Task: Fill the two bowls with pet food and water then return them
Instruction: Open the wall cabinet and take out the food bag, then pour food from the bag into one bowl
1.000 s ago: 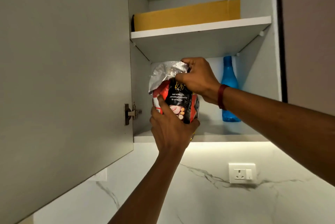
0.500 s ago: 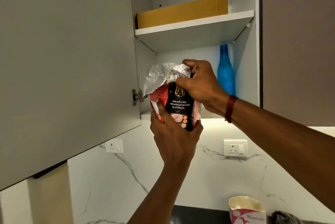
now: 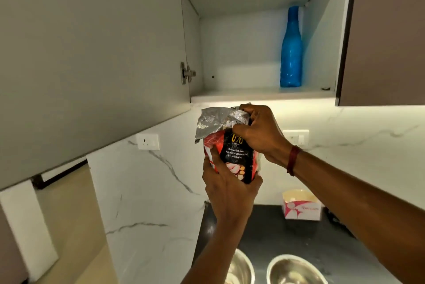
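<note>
A red and black pet food bag [image 3: 234,152] with a crumpled silver top is held in the air below the open wall cupboard. My left hand [image 3: 230,189] grips its bottom from underneath. My right hand [image 3: 257,131] grips the folded silver top. Two steel bowls stand side by side on the dark counter at the bottom of the view: the left bowl [image 3: 241,270] is partly behind my left forearm, the right bowl [image 3: 296,270] is cut off by the frame edge. What lies inside them is blurred.
The cupboard door [image 3: 92,53] hangs open at left. A blue bottle [image 3: 291,49] stands on the lower shelf [image 3: 262,96]. A white and pink carton [image 3: 301,207] sits on the counter against the marble wall. Sockets [image 3: 147,141] are set in the wall.
Both hands have brought the bag out of the cupboard and down below the shelf. The view has tilted down, so the counter, carton and two bowls now show.
</note>
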